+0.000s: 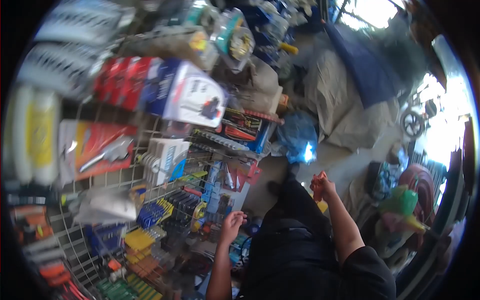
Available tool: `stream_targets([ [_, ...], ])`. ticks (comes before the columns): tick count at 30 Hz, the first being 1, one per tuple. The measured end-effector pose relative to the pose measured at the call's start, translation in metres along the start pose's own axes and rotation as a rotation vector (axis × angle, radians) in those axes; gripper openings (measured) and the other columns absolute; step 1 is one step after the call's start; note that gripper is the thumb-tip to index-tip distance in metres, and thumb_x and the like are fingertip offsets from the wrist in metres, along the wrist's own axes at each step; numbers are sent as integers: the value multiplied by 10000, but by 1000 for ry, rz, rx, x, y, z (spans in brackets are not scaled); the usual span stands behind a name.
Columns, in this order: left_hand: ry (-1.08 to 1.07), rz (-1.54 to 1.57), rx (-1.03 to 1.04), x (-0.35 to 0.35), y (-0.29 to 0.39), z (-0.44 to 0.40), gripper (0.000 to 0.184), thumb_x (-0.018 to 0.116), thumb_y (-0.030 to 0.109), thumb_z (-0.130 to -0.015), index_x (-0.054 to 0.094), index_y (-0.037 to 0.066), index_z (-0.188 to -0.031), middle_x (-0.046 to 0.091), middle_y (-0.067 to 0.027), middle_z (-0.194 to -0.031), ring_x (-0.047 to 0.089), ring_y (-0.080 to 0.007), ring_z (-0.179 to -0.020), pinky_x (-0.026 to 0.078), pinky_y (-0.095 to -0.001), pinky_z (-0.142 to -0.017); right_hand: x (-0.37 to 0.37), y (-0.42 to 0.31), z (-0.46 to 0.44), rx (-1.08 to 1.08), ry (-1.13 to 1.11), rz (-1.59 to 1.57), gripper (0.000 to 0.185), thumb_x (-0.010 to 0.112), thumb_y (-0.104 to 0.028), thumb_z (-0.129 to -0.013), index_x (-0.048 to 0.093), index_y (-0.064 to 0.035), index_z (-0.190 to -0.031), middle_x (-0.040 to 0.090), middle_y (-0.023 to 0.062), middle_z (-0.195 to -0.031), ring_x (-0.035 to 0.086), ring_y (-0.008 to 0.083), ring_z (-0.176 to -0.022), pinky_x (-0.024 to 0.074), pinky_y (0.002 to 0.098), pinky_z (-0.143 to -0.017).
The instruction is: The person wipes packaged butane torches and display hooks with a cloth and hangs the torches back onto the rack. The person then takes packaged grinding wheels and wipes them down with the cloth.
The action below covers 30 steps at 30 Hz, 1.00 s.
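Red item (316, 190), blurred, enclosed by the curled fingers of the right hand (325, 184) beside the black trousers (294, 200); left hand (232, 227), fingers loosely bent and parted, near a wire display rack (63, 223) of packaged hardware (104, 151).

Gripping a small, blurred reddish item (316, 189) in the right hand (327, 185) at 4 o'clock. Holding the left hand (232, 226), fingers loosely curled, at 6 o'clock, near packaged goods (199, 98) on a wire rack (70, 241) spanning 7 to 11.
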State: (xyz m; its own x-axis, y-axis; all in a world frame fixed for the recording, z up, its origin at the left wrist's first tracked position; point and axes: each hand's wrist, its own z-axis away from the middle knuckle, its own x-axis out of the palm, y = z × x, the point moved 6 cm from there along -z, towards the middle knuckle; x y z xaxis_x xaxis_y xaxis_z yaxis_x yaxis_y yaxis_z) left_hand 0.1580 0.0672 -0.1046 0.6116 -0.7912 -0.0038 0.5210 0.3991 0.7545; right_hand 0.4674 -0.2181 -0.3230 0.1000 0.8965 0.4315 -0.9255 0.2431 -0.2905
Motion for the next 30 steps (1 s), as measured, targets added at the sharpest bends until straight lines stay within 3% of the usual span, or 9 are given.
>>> stream_targets([
  [4, 72, -133, -223, -16, -57, -73, 174, 550, 157, -1001, 582, 41, -1127, 692, -86, -1045, 672, -148, -888, 499, -259, -740, -28, 21, -52, -89, 203, 100, 236, 500, -76, -901, 536, 54, -1095, 635, 169, -983, 645, 285, -757, 553, 420, -651],
  [6, 89, -138, -277, -31, -96, -115, 149, 577, 157, -984, 604, 58, -1093, 701, -57, -986, 668, -128, -871, 498, -259, -711, -26, 9, -84, -231, 281, 363, 302, 615, -183, -917, 545, 29, -1119, 649, 105, -928, 647, 216, -735, 547, 360, -657],
  [9, 217, -312, -353, -66, -158, -181, 201, 669, 197, -912, 623, 64, -1056, 704, -57, -928, 678, -176, -846, 513, -312, -707, -21, 3, -134, -173, 290, 297, 379, 635, -282, -925, 536, -74, -1225, 626, 31, -973, 590, 159, -761, 504, 318, -696],
  [12, 315, -758, -194, -100, -193, -234, 317, 763, 246, -804, 637, 65, -1031, 700, -67, -861, 680, -265, -793, 529, -382, -728, 13, -7, -140, -161, 491, 207, 438, 634, -332, -926, 514, -170, -1315, 613, -4, -1039, 584, 164, -868, 481, 324, -786],
  [13, 383, -845, -136, -95, -177, -244, 397, 787, 269, -766, 632, 61, -1066, 694, -98, -912, 662, -310, -871, 522, -422, -781, 16, 0, -148, -132, 553, 270, 488, 643, -313, -924, 500, -97, -1337, 597, 28, -1209, 588, 193, -1026, 499, 397, -843],
  [14, 450, -928, -75, -91, -164, -255, 479, 811, 292, -727, 626, 56, -1101, 688, -129, -963, 643, -356, -949, 515, -463, -835, 11, 19, -165, -121, 562, 265, 488, 643, -313, -924, 500, -97, -1337, 597, 28, -1209, 588, 193, -1026, 499, 397, -843],
  [18, 556, -1189, 25, -81, -157, -287, 686, 839, 306, -693, 545, 71, -1266, 593, -190, -1205, 529, -406, -1165, 476, -516, -922, 66, 88, -190, -352, 134, 802, 317, 641, -142, -864, 638, 38, -1125, 699, 98, -924, 673, 184, -893, 521, 305, -812],
  [21, 552, -1184, -307, -65, -150, -294, 1042, 846, 344, -677, 246, 141, -1505, 374, -248, -1406, 400, -487, -1267, 421, -605, -974, 105, 168, -196, -155, -164, 994, 362, 672, -189, -853, 645, 19, -1148, 731, 114, -911, 709, 207, -837, 550, 342, -773],
  [30, 477, -1154, -428, -101, -182, -305, 817, 669, 180, -819, 245, 118, -1514, 426, -227, -1434, 459, -443, -1273, 437, -565, -997, 212, 244, -167, -311, 129, 1255, 293, 640, -183, -818, 668, -29, -1066, 696, 211, -908, 679, 400, -855, 545, 467, -791],
])
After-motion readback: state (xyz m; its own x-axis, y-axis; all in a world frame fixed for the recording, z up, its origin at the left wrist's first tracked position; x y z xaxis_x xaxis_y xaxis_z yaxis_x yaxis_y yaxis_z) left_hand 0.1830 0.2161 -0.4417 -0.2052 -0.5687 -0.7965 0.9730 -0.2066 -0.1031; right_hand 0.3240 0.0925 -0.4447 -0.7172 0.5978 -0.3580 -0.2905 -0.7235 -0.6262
